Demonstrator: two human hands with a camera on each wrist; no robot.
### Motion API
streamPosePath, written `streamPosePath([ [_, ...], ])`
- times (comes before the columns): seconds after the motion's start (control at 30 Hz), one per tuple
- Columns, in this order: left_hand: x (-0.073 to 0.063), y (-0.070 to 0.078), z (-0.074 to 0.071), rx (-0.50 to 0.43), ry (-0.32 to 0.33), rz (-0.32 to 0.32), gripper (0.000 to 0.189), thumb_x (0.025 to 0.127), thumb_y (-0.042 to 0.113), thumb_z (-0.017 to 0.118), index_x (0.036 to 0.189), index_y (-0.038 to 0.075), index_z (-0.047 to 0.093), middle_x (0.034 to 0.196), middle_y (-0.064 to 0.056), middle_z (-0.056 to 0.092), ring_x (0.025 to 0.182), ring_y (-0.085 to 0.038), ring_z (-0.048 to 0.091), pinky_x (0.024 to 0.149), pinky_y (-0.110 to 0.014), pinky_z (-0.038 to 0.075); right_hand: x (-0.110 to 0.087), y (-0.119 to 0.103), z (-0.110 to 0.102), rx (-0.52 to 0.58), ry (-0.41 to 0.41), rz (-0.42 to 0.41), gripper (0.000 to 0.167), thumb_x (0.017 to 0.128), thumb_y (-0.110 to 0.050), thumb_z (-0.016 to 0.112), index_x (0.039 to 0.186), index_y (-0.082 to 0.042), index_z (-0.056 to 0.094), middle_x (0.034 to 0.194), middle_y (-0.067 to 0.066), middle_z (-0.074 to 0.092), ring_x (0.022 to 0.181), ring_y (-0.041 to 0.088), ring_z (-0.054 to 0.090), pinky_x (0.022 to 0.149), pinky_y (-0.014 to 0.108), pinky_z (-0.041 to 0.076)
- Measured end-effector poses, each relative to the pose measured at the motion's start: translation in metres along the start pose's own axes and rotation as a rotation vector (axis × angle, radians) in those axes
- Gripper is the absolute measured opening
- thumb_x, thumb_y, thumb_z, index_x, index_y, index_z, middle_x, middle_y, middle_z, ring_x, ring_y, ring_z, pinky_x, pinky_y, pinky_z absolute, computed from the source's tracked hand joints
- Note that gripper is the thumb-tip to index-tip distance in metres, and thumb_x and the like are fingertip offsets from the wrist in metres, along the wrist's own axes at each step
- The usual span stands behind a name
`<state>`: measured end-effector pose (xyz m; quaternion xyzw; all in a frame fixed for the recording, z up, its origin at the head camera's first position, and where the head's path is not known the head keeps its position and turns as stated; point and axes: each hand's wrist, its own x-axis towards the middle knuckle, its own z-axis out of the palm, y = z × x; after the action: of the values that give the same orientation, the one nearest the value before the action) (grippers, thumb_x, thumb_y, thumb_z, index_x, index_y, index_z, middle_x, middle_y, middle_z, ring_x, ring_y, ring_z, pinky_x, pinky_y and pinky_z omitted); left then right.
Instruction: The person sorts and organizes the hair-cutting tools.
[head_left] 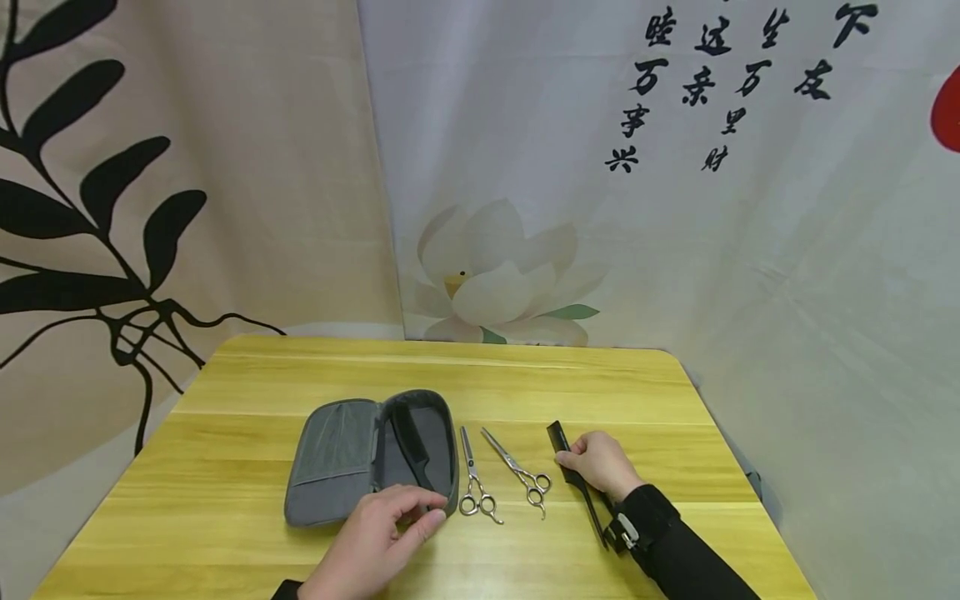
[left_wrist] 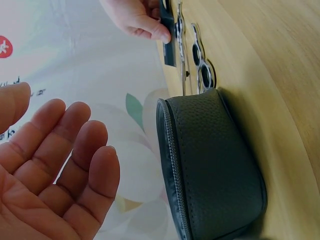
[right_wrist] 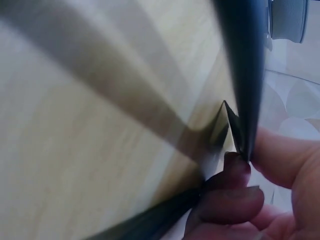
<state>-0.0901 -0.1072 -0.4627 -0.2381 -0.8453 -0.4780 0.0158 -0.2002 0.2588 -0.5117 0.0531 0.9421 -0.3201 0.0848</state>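
A slim black tool [head_left: 577, 480] is pinched in the right hand [head_left: 600, 462], at three o'clock from two scissors [head_left: 517, 471] on the table [head_left: 225, 467]. The left hand [head_left: 382, 529], fingers loosely bent, is empty at the grey case's [head_left: 326, 458] six o'clock.

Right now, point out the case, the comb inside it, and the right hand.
Case [head_left: 333, 446], head view, bare left half.
Comb [head_left: 408, 439], head view, broad part above its handle.
Right hand [head_left: 602, 463], head view, back of it.
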Motion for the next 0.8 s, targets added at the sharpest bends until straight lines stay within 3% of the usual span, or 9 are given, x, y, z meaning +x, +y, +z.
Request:
streamPosePath([
  [0.2, 0.001, 0.000, -0.001, -0.009, -0.013, -0.026, 0.014, 0.107, 0.034, 0.067, 0.114, 0.029, 0.079, 0.104, 0.011, 0.077, 0.082, 0.005, 0.058, 0.068, -0.020, 0.052, 0.001, 0.004, 0.001, 0.007, 0.009, -0.027, 0.032, 0.097, -0.031, 0.081, 0.079, -0.011, 0.064, 0.070, 0.000, 0.054, 0.062, 0.017, 0.048, 0.060, 0.029, 0.036],
  [0.5, 0.000, 0.000, -0.002, -0.023, -0.010, -0.019, 0.014, 0.107, 0.032, 0.067, 0.114, 0.028, 0.079, 0.103, 0.009, 0.077, 0.078, 0.004, 0.056, 0.062, -0.020, 0.050, 0.004, 0.003, -0.005, 0.063, 0.004, -0.036, 0.039, 0.102, -0.033, 0.073, 0.072, -0.013, 0.060, 0.061, -0.004, 0.041, 0.055, 0.014, 0.039, 0.054, 0.026, 0.029],
  [0.67, -0.001, -0.001, 0.000, -0.034, -0.009, -0.012, 0.017, 0.107, 0.035, 0.067, 0.117, 0.026, 0.078, 0.100, 0.011, 0.075, 0.081, 0.004, 0.058, 0.064, -0.021, 0.052, -0.006, -0.008, -0.021, 0.223, 0.037, -0.053, 0.039, 0.107, -0.036, 0.067, 0.080, -0.010, 0.057, 0.065, -0.004, 0.038, 0.057, 0.013, 0.032, 0.054, 0.025, 0.025],
  [0.8, -0.003, 0.001, 0.003, 0.003, 0.034, 0.039, 0.017, 0.104, 0.033, 0.071, 0.118, 0.025, 0.078, 0.102, 0.009, 0.077, 0.083, 0.006, 0.059, 0.069, -0.024, 0.056, -0.029, -0.025, -0.032, 0.422, 0.104, -0.065, 0.040, 0.108, -0.040, 0.065, 0.093, -0.003, 0.062, 0.065, -0.004, 0.042, 0.056, 0.012, 0.033, 0.053, 0.025, 0.029],
])
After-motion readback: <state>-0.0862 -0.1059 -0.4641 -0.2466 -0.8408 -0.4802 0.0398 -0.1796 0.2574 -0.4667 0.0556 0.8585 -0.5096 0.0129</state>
